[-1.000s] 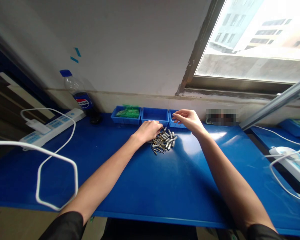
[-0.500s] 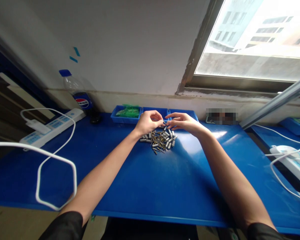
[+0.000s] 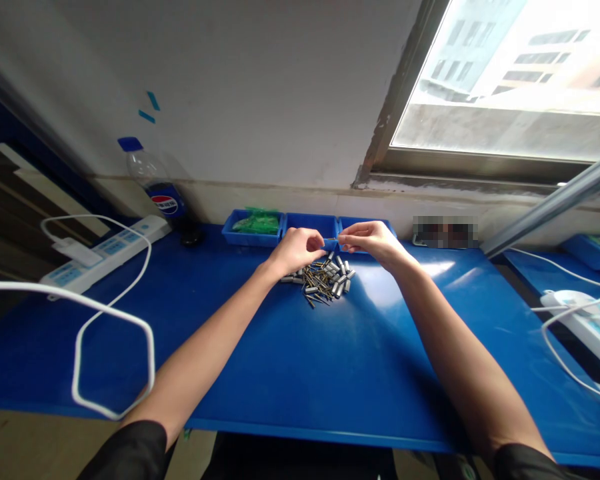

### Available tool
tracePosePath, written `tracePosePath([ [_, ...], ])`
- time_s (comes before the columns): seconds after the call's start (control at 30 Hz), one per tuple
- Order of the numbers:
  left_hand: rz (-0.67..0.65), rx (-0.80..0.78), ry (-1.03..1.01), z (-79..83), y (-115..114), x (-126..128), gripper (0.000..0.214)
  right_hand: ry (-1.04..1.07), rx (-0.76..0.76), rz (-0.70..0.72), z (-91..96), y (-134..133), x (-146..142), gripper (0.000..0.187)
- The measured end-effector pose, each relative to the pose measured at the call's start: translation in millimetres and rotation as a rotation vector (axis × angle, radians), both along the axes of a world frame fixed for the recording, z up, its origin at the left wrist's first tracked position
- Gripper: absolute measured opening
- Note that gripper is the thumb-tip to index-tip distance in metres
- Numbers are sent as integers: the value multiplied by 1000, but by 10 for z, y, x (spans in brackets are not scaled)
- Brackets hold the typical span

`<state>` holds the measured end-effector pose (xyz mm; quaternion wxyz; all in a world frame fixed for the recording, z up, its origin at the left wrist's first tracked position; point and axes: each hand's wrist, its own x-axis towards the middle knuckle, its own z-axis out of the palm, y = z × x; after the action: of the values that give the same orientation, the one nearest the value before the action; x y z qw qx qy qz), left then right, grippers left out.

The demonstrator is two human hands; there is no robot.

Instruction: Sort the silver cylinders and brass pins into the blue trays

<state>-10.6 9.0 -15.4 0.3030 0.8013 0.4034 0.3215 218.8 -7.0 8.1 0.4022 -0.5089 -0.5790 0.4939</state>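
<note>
A heap of small metal parts (image 3: 325, 280), silvery cylinders and brass pins, lies on the blue table (image 3: 300, 360). Just above the heap my left hand (image 3: 296, 248) and my right hand (image 3: 370, 240) meet fingertip to fingertip. Both are closed in a pinch on one thin pin (image 3: 331, 239) held level between them. Behind the hands stand three small blue bins: the left bin (image 3: 253, 227) holds green pieces, the middle bin (image 3: 310, 223) looks empty, and the right bin (image 3: 387, 227) is mostly hidden by my right hand.
A plastic cola bottle (image 3: 160, 190) stands at the back left by the wall. A white power strip (image 3: 105, 253) with a looping white cable (image 3: 110, 320) lies at the left. Another white power strip (image 3: 587, 327) with cable sits at the right. A window is above right.
My left hand has left the heap and risen to meet my right hand, which came back from the right bin. Both now pinch a pin between them.
</note>
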Motion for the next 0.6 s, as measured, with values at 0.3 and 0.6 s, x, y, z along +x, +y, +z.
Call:
tracePosePath([
  [0.3,-67,152,512,-54,-111,56,28,-130,156,-422,2,64,118,21],
  [0.6,-109,197,562,-99,-114,62,34,-154,117,-279,-29,63,44,21],
])
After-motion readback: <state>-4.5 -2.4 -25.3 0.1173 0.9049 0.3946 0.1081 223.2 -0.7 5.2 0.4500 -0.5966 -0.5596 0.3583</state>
